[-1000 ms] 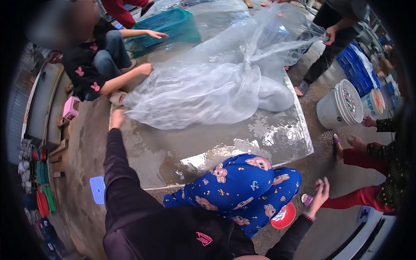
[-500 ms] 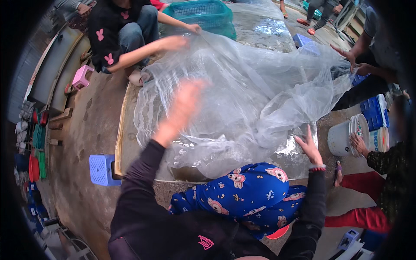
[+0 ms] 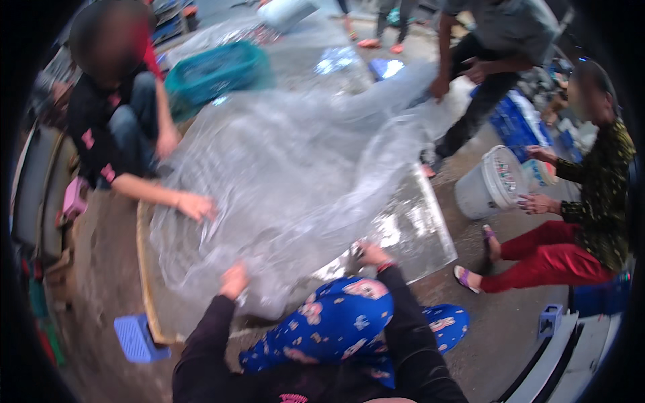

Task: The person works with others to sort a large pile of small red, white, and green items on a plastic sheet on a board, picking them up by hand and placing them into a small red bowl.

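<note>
Hands are down now: your left hand (image 3: 234, 277) dropped from mid-air onto the near edge of the clear plastic sheet (image 3: 295, 181), fingers curled into it, right hand (image 3: 371, 254) beside it gripping too, though blur hides those fingers, sheet spread over the metal table (image 3: 420, 235)

I see my left hand (image 3: 233, 281) and right hand (image 3: 371, 254) gripping the near edge of a big clear plastic sheet (image 3: 295, 174) spread over a low metal table (image 3: 420, 238). At the table's left edge another person's hand (image 3: 196, 205) presses on the sheet. A white bucket (image 3: 489, 185) stands off the right edge.
</note>
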### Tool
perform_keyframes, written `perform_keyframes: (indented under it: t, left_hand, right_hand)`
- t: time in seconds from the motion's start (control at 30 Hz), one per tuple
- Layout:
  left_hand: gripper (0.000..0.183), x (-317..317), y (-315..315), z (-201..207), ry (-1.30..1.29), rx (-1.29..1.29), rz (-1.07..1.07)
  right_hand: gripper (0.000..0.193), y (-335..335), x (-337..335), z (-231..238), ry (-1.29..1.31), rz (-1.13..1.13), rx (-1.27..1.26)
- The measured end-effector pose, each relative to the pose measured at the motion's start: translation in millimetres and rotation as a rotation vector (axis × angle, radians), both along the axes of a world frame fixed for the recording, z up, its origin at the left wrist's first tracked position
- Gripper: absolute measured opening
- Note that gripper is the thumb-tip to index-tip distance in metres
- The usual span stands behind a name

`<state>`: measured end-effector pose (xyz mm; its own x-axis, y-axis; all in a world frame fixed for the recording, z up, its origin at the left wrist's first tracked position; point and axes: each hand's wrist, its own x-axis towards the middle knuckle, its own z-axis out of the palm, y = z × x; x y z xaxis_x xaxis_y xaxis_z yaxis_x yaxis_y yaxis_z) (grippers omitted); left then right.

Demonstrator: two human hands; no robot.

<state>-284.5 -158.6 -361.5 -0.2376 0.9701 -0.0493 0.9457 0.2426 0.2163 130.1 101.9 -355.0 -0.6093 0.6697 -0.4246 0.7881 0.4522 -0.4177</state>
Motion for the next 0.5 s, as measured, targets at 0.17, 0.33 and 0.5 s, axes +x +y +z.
perform_keyframes:
  t: [0.17,0.33,0.5]
  left_hand:
    - [0.018,-64,-93,105,0.013,-0.406,0.495]
    - [0.026,-78,-132,186,-0.47,-0.119,0.947]
    - [0.038,-57,-105,207,-0.321,0.168,0.512]
  right_hand:
    - [0.064,-17,-27,36,0.027,0.057,0.07]
    - [0.078,17,-63,129,0.798,-0.73,-0.443]
    - [0.075,66,-83,246,1.023,-0.769,0.749]
